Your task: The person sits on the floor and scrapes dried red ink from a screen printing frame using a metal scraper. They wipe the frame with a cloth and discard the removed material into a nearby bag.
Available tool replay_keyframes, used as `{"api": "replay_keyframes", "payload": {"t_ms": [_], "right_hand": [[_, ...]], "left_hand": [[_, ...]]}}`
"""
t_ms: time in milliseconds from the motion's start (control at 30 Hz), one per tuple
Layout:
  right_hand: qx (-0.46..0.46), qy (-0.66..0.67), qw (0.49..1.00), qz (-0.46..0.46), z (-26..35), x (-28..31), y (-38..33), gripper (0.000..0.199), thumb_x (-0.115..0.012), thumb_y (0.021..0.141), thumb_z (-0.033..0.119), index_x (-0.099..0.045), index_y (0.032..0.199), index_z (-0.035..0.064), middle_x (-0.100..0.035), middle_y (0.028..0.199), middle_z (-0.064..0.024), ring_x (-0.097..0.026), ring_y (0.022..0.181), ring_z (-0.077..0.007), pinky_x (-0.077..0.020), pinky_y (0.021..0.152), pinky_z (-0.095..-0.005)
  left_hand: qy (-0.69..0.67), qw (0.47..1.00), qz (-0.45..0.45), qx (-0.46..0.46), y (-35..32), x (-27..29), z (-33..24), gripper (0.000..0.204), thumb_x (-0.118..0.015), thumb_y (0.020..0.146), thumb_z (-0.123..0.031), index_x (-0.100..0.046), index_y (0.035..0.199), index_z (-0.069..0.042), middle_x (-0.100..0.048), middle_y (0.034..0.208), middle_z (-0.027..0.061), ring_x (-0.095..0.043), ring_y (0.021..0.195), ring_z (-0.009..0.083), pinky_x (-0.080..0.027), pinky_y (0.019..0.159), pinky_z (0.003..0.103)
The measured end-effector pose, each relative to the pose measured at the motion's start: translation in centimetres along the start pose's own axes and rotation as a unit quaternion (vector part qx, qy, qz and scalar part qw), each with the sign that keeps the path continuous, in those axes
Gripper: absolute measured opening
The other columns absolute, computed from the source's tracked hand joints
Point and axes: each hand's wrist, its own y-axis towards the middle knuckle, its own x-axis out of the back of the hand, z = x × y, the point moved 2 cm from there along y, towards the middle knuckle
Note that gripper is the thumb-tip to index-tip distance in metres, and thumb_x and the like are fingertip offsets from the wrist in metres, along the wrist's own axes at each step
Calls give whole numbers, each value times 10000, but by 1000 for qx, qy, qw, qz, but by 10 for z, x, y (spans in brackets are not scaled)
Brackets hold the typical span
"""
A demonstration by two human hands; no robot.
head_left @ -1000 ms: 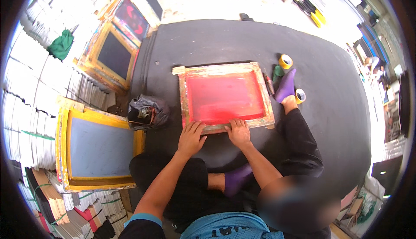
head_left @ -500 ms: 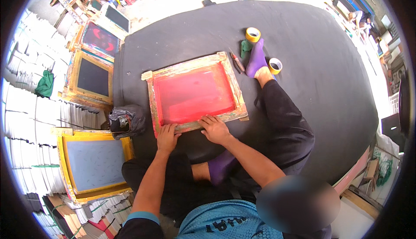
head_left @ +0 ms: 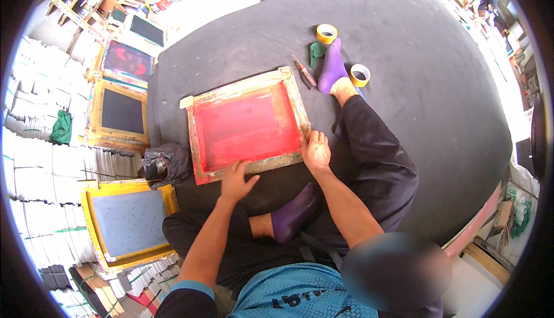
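Note:
A wooden screen-printing frame (head_left: 242,168) with red-stained mesh lies on a black padded surface in front of my crossed legs. My left hand (head_left: 235,184) is open over its near rail, thumb spread out and fingertips at the wood. At the near right corner, my right hand (head_left: 317,153) has its fingers bent and close together against the frame's side, gripping the edge there. Beyond the frame's right side lies a red-handled tool (head_left: 304,73), perhaps a cutter or pliers. A green cloth (head_left: 317,54) sits beside my purple-socked foot (head_left: 333,70).
Two yellow tape rolls (head_left: 326,33) flank that foot. A black plastic bag (head_left: 166,164) stands left of the frame. Further left are a yellow-framed screen (head_left: 130,217), a dark-meshed screen (head_left: 122,109) and tall stacks of white paper (head_left: 43,174). Another person (head_left: 476,5) bends at the far right.
My right hand has moved from the near rail to the near right corner. My left hand has loosened and shifted slightly right, its thumb spreading. The view has shifted a little.

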Motion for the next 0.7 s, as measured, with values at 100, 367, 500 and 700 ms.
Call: {"api": "replay_keyframes", "payload": {"t_ms": [100, 367, 500, 700], "right_hand": [[4, -8, 1000, -4, -2, -2, 3, 212, -667, 958, 242, -572, 1024, 63, -621, 1032, -167, -641, 996, -381, -547, 865, -502], [113, -151, 982, 28, -7, -10, -2, 145, -521, 1012, 182, -567, 1064, 56, -607, 1030, -128, -671, 974, -321, -607, 787, -433], [68, -131, 988, 36, -14, -16, 3, 179, -538, 1017, 211, -565, 1065, 41, -619, 1078, -144, -678, 1001, -347, -608, 792, -463], [-123, 44, 990, 49, -23, -12, 17, 396, -601, 1015, 373, -606, 1032, -23, -696, 1022, -289, -695, 990, -481, -555, 879, -545]], "left_hand": [[-23, 1000, 8, -7, 16, -23, -37, 607, -777, 867, -402, -619, 1353, -74, -590, 1367, 213, -528, 1305, 414, -411, 1119, 535], [17, 998, 64, 3, 34, -46, -74, 702, -752, 891, -435, -524, 1465, -101, -548, 1441, 196, -476, 1361, 418, -330, 1177, 548], [26, 997, 71, -5, 28, -46, -76, 703, -727, 914, -418, -478, 1493, -107, -534, 1459, 181, -450, 1401, 371, -272, 1217, 549], [-14, 998, 54, 11, 29, -48, -74, 642, -721, 926, -390, -507, 1459, -101, -555, 1443, 162, -459, 1406, 346, -262, 1227, 552]]}}
